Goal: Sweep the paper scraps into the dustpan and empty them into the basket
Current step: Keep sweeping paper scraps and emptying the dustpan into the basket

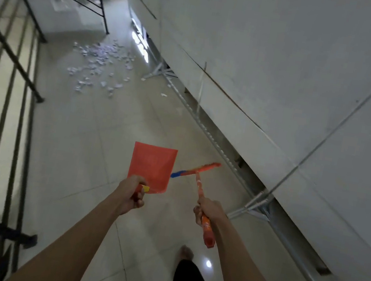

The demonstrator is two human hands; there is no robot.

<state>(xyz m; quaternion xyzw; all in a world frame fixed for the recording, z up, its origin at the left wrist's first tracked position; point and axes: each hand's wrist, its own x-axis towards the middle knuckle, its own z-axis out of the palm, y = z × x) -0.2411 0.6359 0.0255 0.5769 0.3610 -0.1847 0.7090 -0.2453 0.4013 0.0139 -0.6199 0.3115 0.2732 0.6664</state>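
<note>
A pile of white paper scraps point(99, 63) lies scattered on the tiled floor far ahead, near the railing's end. My left hand point(131, 195) grips the handle of a red dustpan point(151, 167), held in the air with its flat blade pointing forward. My right hand point(208, 210) grips the orange handle of a small broom point(199, 171) whose head is blue, yellow and orange and sits crosswise just right of the dustpan. Both tools hang well short of the scraps. No basket is in view.
A black metal railing point(12, 79) runs along the left. A grey wall point(287, 71) with metal brackets at its foot point(254, 204) lines the right. The pale tiled floor point(87, 137) stretches between them. My leg and foot point(185, 254) show below.
</note>
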